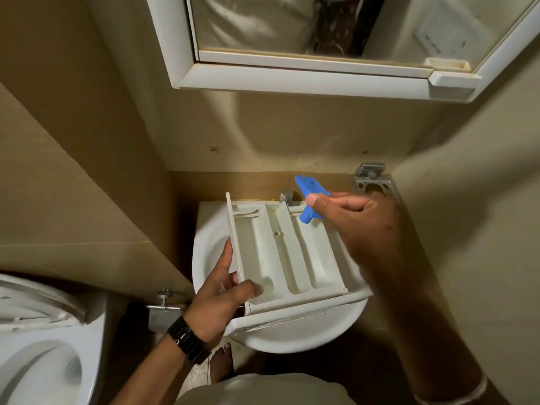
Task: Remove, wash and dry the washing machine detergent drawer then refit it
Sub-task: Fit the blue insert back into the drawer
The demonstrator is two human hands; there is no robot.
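Note:
A white detergent drawer (287, 257) with three long compartments is held level over a small white wash basin (301, 336). My left hand (222, 299) grips the drawer at its near left corner, thumb inside the left compartment. My right hand (355, 217) holds a blue plastic insert (310, 197) just above the drawer's far right corner. The insert is lifted clear of the compartments. A black watch sits on my left wrist.
The tap (287, 197) stands behind the drawer at the basin's back edge. A mirrored cabinet (306, 74) hangs overhead. A toilet (43, 346) with raised lid is at lower left. A metal wall bracket (372, 182) sits at the right, a valve (163, 306) below left of the basin.

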